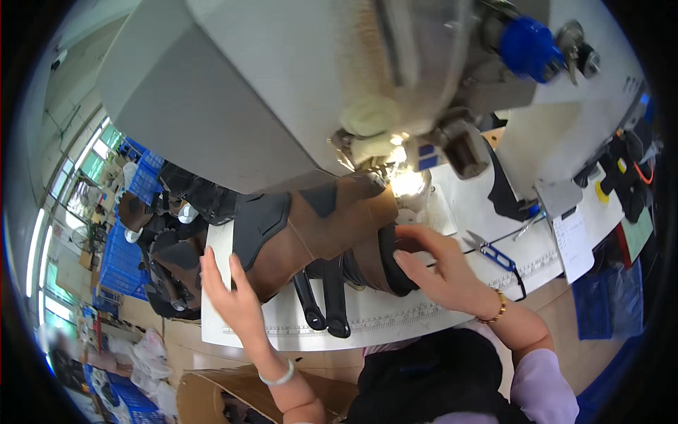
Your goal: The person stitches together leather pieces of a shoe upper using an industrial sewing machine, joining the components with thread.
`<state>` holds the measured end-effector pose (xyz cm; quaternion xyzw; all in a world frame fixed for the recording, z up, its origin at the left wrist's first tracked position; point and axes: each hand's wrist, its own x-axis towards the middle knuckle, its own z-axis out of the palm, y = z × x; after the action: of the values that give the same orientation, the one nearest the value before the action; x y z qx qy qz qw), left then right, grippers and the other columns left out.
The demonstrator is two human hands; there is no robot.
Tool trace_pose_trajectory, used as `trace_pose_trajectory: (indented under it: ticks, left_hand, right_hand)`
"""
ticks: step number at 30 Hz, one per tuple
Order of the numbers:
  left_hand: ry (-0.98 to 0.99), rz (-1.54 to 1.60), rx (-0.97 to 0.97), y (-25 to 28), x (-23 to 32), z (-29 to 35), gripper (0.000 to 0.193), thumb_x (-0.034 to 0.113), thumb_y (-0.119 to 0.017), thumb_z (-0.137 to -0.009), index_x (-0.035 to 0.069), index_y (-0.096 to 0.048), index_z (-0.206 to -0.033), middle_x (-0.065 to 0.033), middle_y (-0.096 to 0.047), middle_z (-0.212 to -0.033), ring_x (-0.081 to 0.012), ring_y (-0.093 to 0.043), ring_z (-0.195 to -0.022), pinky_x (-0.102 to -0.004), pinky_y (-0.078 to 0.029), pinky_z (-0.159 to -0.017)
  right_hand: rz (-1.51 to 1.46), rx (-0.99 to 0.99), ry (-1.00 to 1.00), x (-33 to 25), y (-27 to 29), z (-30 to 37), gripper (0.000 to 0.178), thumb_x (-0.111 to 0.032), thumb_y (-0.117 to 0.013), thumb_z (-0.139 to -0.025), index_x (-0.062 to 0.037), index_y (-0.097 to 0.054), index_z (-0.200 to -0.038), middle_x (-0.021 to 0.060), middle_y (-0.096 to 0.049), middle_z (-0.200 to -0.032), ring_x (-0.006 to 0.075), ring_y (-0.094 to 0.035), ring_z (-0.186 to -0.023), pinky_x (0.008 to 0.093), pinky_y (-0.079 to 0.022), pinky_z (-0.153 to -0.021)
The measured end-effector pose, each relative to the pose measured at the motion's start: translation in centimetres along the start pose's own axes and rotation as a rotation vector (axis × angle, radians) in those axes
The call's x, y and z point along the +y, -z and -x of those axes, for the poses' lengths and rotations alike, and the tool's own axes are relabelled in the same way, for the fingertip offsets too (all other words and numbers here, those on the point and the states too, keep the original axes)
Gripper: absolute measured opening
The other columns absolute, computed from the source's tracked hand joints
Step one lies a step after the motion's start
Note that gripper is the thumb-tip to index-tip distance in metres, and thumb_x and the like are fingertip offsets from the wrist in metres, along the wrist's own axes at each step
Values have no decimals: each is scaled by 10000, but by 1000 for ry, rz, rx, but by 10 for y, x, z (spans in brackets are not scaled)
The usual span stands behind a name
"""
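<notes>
A brown and black sewn leather piece lies across the white work table, its upper edge at the lit needle area of a sewing machine. Two black straps hang from it toward the table's front edge. My left hand is at its left end, fingers spread and gripping nothing. At its right end, my right hand has thumb and fingers curved round the black-lined edge. Some of the right fingertips are hidden. The leather's exact kind cannot be made out.
Blue-handled thread snips lie right of my right hand. A printed ruler scale runs along the table's front edge. Dark leather pieces are heaped at the left, near blue crates. An open cardboard box stands below the table.
</notes>
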<state>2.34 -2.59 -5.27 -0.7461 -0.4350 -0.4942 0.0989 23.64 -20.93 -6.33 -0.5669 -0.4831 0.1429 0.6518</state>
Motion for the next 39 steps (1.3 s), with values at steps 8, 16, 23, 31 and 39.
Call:
trace_pose_trajectory:
  ticks: [8, 16, 23, 31, 39]
  left_hand:
    - [373, 268, -212, 26, 8, 6, 335, 232, -623, -870, -74, -524, -963, -142, -591, -861, -172, -533, -796, -305, -444, -743]
    - [419, 332, -247, -11, -16, 8, 331, 247, -594, -891, -60, -514, -985, -100, -526, -759, -154, -458, -684, -280, -422, -674]
    - [-453, 263, -212, -10, 68, -24, 357, 127, -676, -782, 10, -553, -1095, -152, -548, -1099, -322, -541, -1000, -386, -427, -876]
    - [-639, 727, -638, -24, 112, -20, 370, 93, -722, -694, 57, -618, -1048, -139, -548, -1154, -319, -562, -1045, -386, -470, -861]
    - [-670, 706, -582, -23, 117, -20, 412, 113, -732, -685, 65, -597, -1072, -113, -555, -1125, -309, -553, -1039, -379, -467, -865]
  right_hand:
    - [-90, -22, -263, -2, -7, -5, 338, -325, -487, -939, 13, -494, -915, 136, -545, -653, 203, -511, -587, 305, -417, -584]
    - [-682, 91, -325, 26, -28, 8, 279, -283, -469, -960, -14, -511, -1020, 33, -552, -767, 55, -462, -712, 249, -404, -629]
    - [-435, 104, -266, 22, -32, 8, 239, -230, -484, -951, -22, -521, -1061, 48, -562, -751, 70, -470, -664, 242, -405, -585]
    - [-627, -4, -299, 16, -24, 13, 266, -201, -557, -917, -5, -514, -1092, 18, -572, -823, 45, -494, -728, 219, -418, -611]
    - [-457, 14, -289, 10, -29, 16, 218, -172, -575, -906, -12, -524, -1045, -9, -560, -824, 19, -466, -713, 194, -390, -596]
